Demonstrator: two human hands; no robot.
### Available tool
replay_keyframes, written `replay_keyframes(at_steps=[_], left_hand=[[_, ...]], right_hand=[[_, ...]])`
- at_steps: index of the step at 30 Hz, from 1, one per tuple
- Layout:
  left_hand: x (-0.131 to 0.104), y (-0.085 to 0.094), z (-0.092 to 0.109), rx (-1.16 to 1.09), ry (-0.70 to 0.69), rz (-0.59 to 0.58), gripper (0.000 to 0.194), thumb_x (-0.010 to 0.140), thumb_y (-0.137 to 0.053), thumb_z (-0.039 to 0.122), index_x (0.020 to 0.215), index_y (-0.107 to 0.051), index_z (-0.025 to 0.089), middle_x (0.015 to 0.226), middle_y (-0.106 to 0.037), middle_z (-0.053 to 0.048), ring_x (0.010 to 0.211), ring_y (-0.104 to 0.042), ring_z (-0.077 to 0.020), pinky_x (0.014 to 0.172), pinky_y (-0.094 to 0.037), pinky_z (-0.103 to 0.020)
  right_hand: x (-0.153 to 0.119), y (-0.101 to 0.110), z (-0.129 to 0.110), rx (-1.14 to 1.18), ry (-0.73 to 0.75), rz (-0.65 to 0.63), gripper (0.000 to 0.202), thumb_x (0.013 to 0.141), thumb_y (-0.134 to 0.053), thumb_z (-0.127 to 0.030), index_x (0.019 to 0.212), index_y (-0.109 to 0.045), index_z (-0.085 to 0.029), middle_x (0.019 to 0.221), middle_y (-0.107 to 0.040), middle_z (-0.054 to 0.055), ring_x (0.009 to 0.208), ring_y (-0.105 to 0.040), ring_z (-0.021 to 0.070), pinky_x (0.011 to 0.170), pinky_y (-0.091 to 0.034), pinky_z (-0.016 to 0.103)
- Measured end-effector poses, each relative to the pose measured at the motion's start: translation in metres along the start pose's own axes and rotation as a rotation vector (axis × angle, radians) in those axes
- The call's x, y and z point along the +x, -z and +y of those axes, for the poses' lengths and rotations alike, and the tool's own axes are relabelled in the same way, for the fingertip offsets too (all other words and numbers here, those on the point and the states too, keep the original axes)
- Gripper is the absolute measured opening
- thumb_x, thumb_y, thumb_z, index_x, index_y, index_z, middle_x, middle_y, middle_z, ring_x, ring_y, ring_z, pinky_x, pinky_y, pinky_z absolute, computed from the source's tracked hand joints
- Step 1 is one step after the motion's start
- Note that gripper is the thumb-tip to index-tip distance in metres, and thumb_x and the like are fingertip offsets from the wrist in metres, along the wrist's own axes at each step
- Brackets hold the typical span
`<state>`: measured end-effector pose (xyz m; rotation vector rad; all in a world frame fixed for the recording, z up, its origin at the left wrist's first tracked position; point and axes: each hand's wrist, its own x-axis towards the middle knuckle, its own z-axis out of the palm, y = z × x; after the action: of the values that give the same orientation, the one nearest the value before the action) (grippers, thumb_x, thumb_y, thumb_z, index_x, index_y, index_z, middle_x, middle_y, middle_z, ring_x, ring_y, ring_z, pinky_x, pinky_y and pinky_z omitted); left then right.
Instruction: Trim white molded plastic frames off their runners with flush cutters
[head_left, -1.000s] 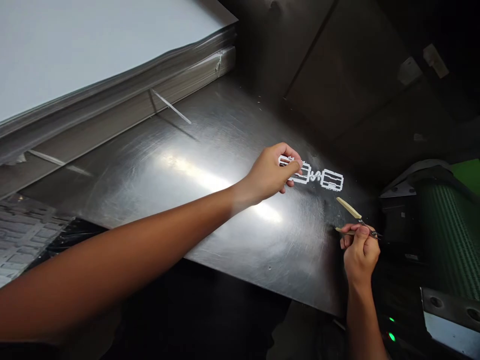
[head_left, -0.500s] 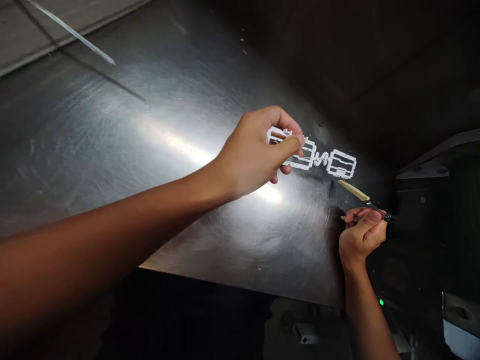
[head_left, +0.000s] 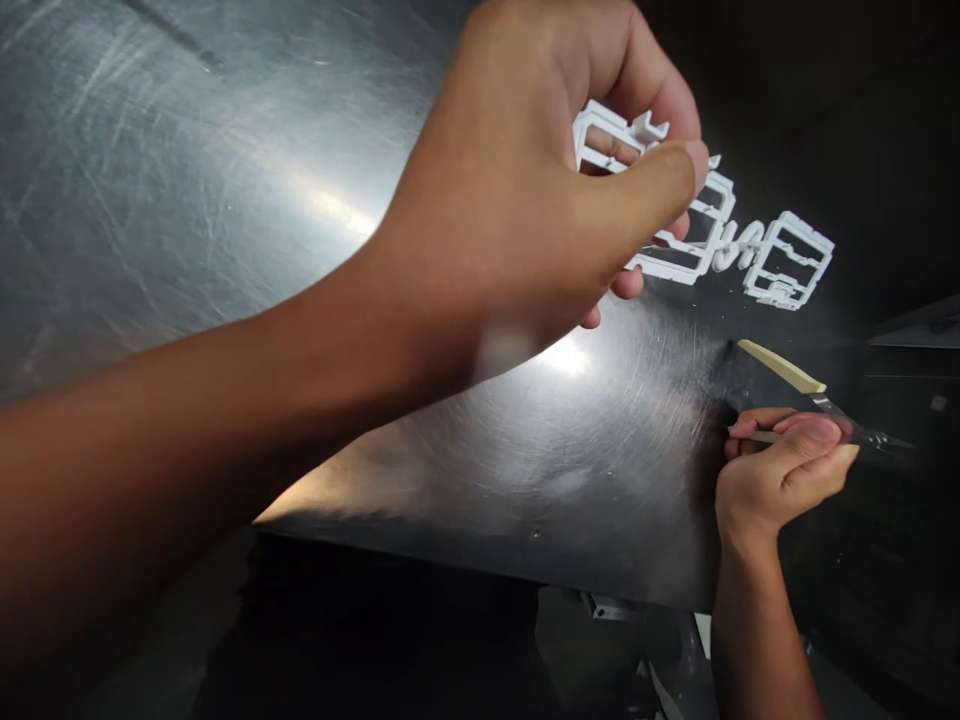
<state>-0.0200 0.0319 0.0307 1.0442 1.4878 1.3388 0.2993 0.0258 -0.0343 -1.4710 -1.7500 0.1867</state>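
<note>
My left hand (head_left: 525, 190) is closed, thumb and fingers pinching a white plastic frame part (head_left: 679, 265) above the metal table. The part has slatted rectangular frames, and a curly S-shaped link joins it to a smaller white frame (head_left: 791, 258) on its right. My fingers cover some of the larger frame. Lower right, my right hand (head_left: 776, 480) is wrapped round a pair of nippers with pale yellow handles (head_left: 780, 365). One handle sticks out above the fingers, and the metal jaws point right, away from the white part. Their tips are dim against the dark background.
A scratched, shiny metal table (head_left: 465, 480) lies under both hands, its front edge running across below them. Small pale specks are scattered on it near the white part. The area to the right is dark, with shapes hard to make out.
My left hand and the white part appear larger and nearer, higher in the view. My right hand with the nippers has shifted right. The pale strip at upper left has left the view.
</note>
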Motion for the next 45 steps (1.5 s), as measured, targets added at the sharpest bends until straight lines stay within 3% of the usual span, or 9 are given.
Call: replay_keyframes(at_steps=[8,13,19,25,31,33,37,42,45], left_hand=[[-0.001,-0.001,0.016,0.084,0.02,-0.018,0.012,0.1,-0.061,0.011,0.095,-0.072,0.013,0.077,-0.07,0.007,0.056,-0.066,-0.0092,0.044,-0.048,-0.018],[0.001,0.004,0.015,0.157,-0.05,-0.004,0.008,0.096,-0.059,0.015,0.089,-0.062,0.016,0.1,-0.077,-0.001,0.082,-0.08,-0.0167,0.057,-0.054,-0.015],[0.002,0.007,0.008,-0.356,0.256,-0.155,0.014,0.097,-0.056,0.019,0.099,-0.068,0.012,0.128,-0.06,0.004,0.125,-0.075,-0.0234,0.067,-0.027,0.0],[-0.001,0.004,0.005,0.117,-0.082,0.012,0.019,0.11,-0.062,0.011,0.12,-0.078,0.008,0.098,-0.076,0.0,0.078,-0.075,-0.0085,0.051,-0.046,-0.011],[-0.003,0.001,0.011,0.132,0.001,-0.009,0.028,0.116,-0.059,0.016,0.136,-0.079,0.014,0.108,-0.077,0.005,0.089,-0.078,-0.0089,0.066,-0.057,-0.011],[0.0,0.001,0.01,0.126,-0.021,-0.019,0.032,0.115,-0.055,0.017,0.139,-0.076,0.014,0.104,-0.074,0.007,0.091,-0.08,-0.0119,0.077,-0.066,-0.023],[0.004,-0.001,-0.007,-0.06,-0.156,-0.008,0.013,0.113,-0.064,0.014,0.122,-0.07,0.006,0.097,-0.074,0.0,0.075,-0.074,-0.0092,0.076,-0.068,-0.032],[0.012,-0.008,-0.029,-0.159,-0.198,-0.077,0.019,0.11,-0.059,0.012,0.126,-0.065,0.022,0.103,-0.071,-0.003,0.066,-0.066,-0.0115,0.056,-0.051,-0.023],[0.011,-0.008,-0.033,-0.03,-0.347,-0.106,0.017,0.108,-0.058,0.013,0.117,-0.071,0.021,0.117,-0.068,-0.006,0.081,-0.068,-0.0144,0.065,-0.054,-0.026]], right_hand=[[0.004,-0.001,0.0,0.007,0.001,-0.044,0.037,0.122,-0.042,-0.056,0.097,-0.041,-0.029,0.072,-0.065,-0.001,0.04,-0.044,0.0167,0.037,-0.037,0.031],[0.002,0.002,0.001,-0.01,-0.017,-0.059,0.038,0.122,-0.042,-0.057,0.098,-0.042,-0.029,0.073,-0.067,0.0,0.039,-0.046,0.0167,0.037,-0.038,0.031],[-0.002,0.008,0.001,0.021,0.01,-0.122,0.039,0.122,-0.047,-0.058,0.098,-0.041,-0.028,0.077,-0.069,0.001,0.042,-0.047,0.0164,0.038,-0.036,0.03],[-0.004,0.016,0.006,0.123,0.026,-0.139,0.038,0.123,-0.046,-0.057,0.098,-0.045,-0.027,0.081,-0.073,0.005,0.046,-0.051,0.0175,0.043,-0.041,0.031],[-0.003,0.018,0.014,0.17,-0.009,-0.163,0.045,0.121,-0.052,-0.066,0.1,-0.044,-0.027,0.079,-0.072,0.003,0.051,-0.056,0.0185,0.046,-0.042,0.03],[-0.007,0.017,0.016,0.163,-0.029,-0.16,0.049,0.119,-0.056,-0.071,0.101,-0.044,-0.027,0.081,-0.072,0.002,0.054,-0.057,0.0177,0.049,-0.041,0.028],[-0.01,0.019,0.013,0.199,-0.12,-0.174,0.061,0.108,-0.072,-0.081,0.099,-0.052,-0.024,0.083,-0.074,0.004,0.055,-0.053,0.0146,0.049,-0.038,0.024],[0.014,0.021,-0.02,0.522,-0.282,-0.254,0.072,0.096,-0.083,-0.087,0.087,-0.048,-0.025,0.069,-0.066,0.001,0.043,-0.035,0.01,0.038,-0.03,0.018],[0.023,0.021,-0.053,0.782,-0.391,-0.355,0.072,0.096,-0.09,-0.08,0.088,-0.046,-0.025,0.065,-0.057,-0.005,0.044,-0.026,0.0082,0.037,-0.031,0.014]])
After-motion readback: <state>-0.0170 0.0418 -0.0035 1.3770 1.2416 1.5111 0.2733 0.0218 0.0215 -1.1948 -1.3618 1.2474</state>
